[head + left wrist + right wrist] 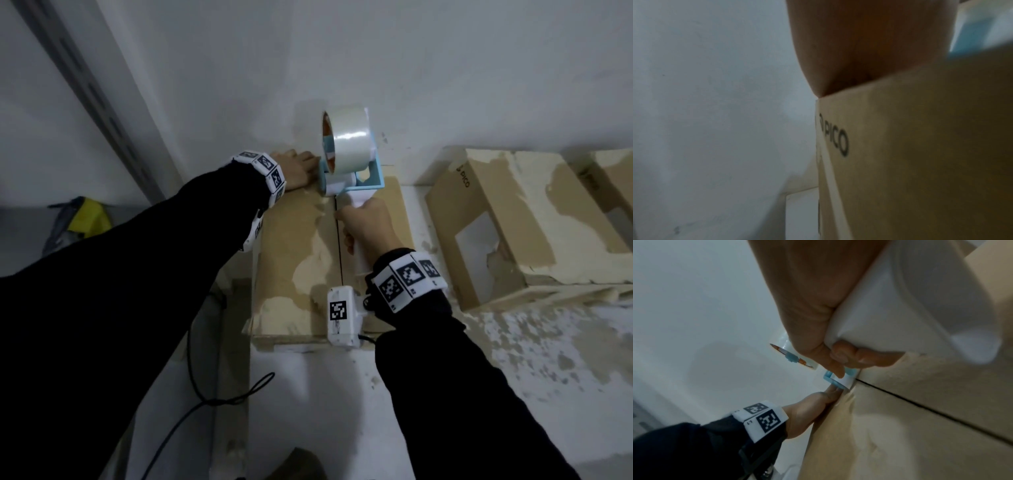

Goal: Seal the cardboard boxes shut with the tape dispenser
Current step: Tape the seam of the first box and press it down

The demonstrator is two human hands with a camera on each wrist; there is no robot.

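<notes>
A brown cardboard box (298, 240) lies in front of me with its two top flaps meeting at a dark centre seam (339, 246). My right hand (368, 228) grips the white handle of the blue tape dispenser (349, 164), whose roller sits at the seam's far end by the wall. The clear tape roll (351, 140) stands up on it. My left hand (296, 169) lies flat on the box's far left corner, fingers reaching to the dispenser's front. In the right wrist view the right hand (836, 356) wraps the handle and the left hand (818, 404) touches the box edge.
A second cardboard box (513, 219) with torn surface and a PICO print lies to the right, a third (613, 178) at the far right edge. The white wall (411, 68) stands right behind the boxes. A black cable (205, 404) hangs at lower left.
</notes>
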